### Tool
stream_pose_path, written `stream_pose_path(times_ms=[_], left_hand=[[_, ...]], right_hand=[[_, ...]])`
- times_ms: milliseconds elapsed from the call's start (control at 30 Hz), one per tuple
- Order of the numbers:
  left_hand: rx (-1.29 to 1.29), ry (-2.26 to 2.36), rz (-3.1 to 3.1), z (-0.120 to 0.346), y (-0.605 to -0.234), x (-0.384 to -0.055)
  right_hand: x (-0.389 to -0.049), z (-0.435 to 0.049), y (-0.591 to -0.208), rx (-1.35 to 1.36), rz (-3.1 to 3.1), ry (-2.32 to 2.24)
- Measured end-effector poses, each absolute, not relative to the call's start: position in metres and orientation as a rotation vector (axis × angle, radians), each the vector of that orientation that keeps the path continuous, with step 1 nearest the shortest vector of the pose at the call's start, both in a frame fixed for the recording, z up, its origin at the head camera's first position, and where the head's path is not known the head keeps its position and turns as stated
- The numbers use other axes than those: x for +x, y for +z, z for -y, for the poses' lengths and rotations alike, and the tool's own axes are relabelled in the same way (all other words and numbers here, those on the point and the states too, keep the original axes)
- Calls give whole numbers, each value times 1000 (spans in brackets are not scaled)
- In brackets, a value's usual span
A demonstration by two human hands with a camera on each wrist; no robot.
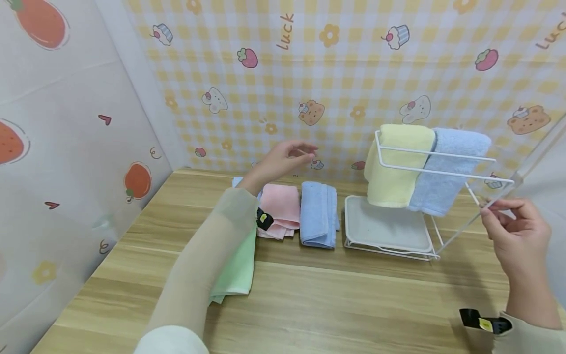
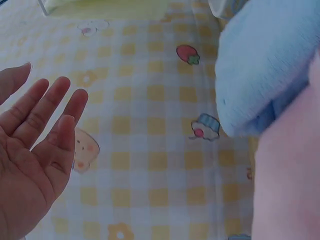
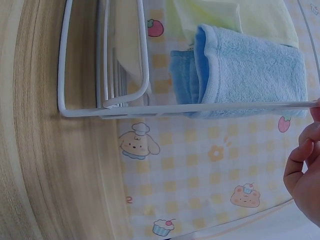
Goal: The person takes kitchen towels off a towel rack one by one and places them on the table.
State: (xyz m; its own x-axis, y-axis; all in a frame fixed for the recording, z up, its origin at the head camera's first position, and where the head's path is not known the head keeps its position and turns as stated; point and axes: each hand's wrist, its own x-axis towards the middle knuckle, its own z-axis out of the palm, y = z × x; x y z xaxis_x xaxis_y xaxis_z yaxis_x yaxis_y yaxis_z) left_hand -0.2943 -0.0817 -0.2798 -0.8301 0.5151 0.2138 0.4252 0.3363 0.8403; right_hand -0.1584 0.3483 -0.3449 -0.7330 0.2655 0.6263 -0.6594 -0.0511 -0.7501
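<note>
My right hand (image 1: 517, 231) pinches the slanted side bar of a white wire rack (image 1: 446, 173) between thumb and fingers; the right wrist view shows the fingertips at that bar's end. Over the rack's top bars hang a yellow towel (image 1: 400, 164) and, beside it, a blue towel (image 1: 455, 169). In the air left of the rack is my left hand (image 1: 287, 156), its fingers loosely extended and holding nothing. Below and around that hand lie a folded pink towel (image 1: 279, 204), a folded blue towel (image 1: 318, 214) and a green towel (image 1: 239, 268) partly covered by my left forearm.
A pale grey tray (image 1: 384, 223) sits in the rack's base. The wooden table (image 1: 336, 305) meets a checked, patterned cloth (image 1: 274, 73) at the back and a printed white sheet (image 1: 66, 147) on the left. Another blue towel's corner (image 1: 237, 181) shows behind the left forearm.
</note>
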Motion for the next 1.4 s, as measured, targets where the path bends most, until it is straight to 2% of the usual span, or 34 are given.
stream_pose_path(times_ms=[367, 667, 1067, 1400], left_hand=[[977, 1597, -2430, 31, -267, -304], [948, 1768, -2293, -4, -268, -306], [857, 1884, -2096, -36, -265, -309], [831, 1911, -2087, -49, -263, -309]], right_hand=[[-156, -349, -345, 418, 1638, 1796], [-158, -348, -346, 437, 1618, 1812], [-157, -347, -344, 379, 1698, 1731], [-159, -348, -346, 444, 1638, 1763]])
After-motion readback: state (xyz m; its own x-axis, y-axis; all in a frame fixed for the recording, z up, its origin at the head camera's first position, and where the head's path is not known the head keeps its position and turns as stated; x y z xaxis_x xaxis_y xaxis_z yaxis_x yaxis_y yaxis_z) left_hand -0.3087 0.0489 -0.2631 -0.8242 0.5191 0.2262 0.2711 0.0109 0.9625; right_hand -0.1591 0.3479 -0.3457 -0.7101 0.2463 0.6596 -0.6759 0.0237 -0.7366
